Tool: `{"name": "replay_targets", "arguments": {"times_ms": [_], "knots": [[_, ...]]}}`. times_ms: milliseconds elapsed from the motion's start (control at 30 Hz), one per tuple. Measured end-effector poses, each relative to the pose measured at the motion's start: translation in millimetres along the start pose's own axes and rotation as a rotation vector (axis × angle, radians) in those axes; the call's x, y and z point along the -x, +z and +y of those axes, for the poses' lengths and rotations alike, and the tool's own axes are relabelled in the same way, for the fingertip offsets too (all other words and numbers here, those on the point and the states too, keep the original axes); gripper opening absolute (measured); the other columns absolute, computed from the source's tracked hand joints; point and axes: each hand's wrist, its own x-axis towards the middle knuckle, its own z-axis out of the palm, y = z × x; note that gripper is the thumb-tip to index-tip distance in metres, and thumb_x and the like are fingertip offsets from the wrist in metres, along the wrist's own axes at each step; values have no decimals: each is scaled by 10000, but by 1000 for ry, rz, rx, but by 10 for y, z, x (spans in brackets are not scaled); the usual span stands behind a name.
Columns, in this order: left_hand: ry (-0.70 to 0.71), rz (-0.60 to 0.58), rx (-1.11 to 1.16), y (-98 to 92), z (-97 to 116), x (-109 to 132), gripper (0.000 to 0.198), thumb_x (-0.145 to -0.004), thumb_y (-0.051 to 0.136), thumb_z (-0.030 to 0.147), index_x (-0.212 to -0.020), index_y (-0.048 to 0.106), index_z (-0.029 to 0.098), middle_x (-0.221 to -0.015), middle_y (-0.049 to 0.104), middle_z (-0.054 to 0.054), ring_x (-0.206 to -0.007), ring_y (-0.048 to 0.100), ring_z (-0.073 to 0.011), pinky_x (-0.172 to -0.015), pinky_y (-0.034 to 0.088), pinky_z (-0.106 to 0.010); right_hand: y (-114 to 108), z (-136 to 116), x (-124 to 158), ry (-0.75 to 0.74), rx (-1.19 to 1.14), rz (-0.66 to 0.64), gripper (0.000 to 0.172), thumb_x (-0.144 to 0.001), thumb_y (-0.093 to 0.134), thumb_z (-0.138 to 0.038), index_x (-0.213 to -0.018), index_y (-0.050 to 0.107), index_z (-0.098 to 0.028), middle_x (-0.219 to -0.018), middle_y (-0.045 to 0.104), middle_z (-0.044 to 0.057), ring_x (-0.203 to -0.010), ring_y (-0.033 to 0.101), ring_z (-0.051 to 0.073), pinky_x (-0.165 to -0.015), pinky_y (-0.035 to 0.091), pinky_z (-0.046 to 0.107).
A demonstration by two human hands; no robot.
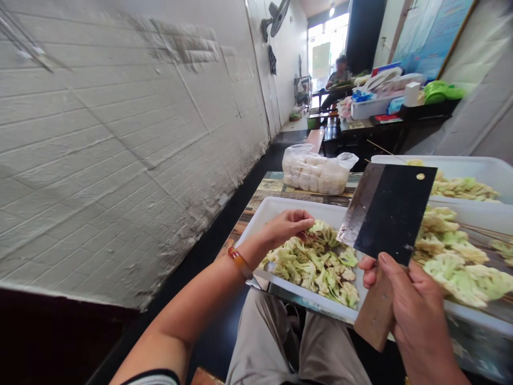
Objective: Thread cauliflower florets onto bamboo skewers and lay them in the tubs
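Nearest, the right hand [412, 294] is wrapped firmly round the wooden handle [377, 315] of a cleaver [387, 208], blade tilted up. Should that grip slacken, the blade could drop toward the knees [258, 334] at the near edge of the surface [262, 190], or nick the left hand [288, 224]. That hand is half curled, fingertips at cauliflower pieces [320, 278] in the left tray [274, 208], by the surface's near-left corner; whether they pinch one cannot be told. A careless tug might spill pieces over the rim.

Counted: one cleaver; three trays holding cauliflower, namely the left tray, the right tray [473, 316] and the far tray [491, 167]; one plastic bag [316, 171] toward the far edge. The heaped pieces overlap too much to count.
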Motion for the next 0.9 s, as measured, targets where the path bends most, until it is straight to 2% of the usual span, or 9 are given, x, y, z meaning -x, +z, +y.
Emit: {"name": "replay_targets", "arguments": {"times_ms": [100,233,333,433,600,700,800,900], "knots": [[-29,17,266,2,-37,203,329,-754,685,400,-917,573,137,-779,671,-78,-694,653,-144,-548,453,-198,12,-18,19,4,6,3,350,-651,775,-442,-644,565,-162,-606,659,12,-517,579,108,-460,475,167],[-36,16,407,20,-72,360,307,-808,634,349,-1025,583,137,-788,688,-94,-631,661,-146,-515,472,-200,23,-35,49,16,44,22,364,-618,792,-450,-631,564,-167,-595,657,5,-535,587,113,-467,482,157],[-17,21,442,18,-83,423,262,-818,621,335,-963,600,118,-791,687,-102,-608,659,-140,-535,495,-204,34,-41,60,20,46,18,378,-589,803,-455,-621,558,-168,-590,653,2,-554,598,121,-482,493,159],[-3,59,465,20,-98,459,280,-776,676,347,-919,588,123,-809,684,-98,-668,676,-158,-619,524,-230,33,-31,55,21,54,11,376,-593,798,-465,-642,573,-168,-606,658,3,-543,592,117,-466,485,158],[82,162,447,52,-156,475,352,-685,764,349,-866,538,149,-809,659,-50,-754,679,-176,-764,527,-320,2,9,34,10,81,21,365,-604,789,-465,-638,581,-168,-606,661,9,-529,589,118,-451,473,160],[146,245,429,71,-206,469,351,-663,779,333,-818,523,151,-778,615,-11,-773,664,-165,-798,522,-352,-6,14,36,1,93,24,365,-597,791,-467,-617,579,-170,-598,661,11,-529,590,121,-458,473,166],[191,333,429,81,-241,466,379,-640,793,313,-898,563,158,-811,587,1,-778,641,-146,-800,522,-366,-4,-1,52,19,132,10,351,-623,775,-472,-614,599,-169,-604,659,18,-578,608,131,-483,471,162],[219,355,414,76,-256,472,428,-622,801,295,-982,616,154,-896,599,-25,-813,622,-142,-833,504,-353,1,-14,57,24,156,-3,317,-650,769,-447,-616,614,-172,-596,648,19,-592,609,137,-495,471,169]]}}
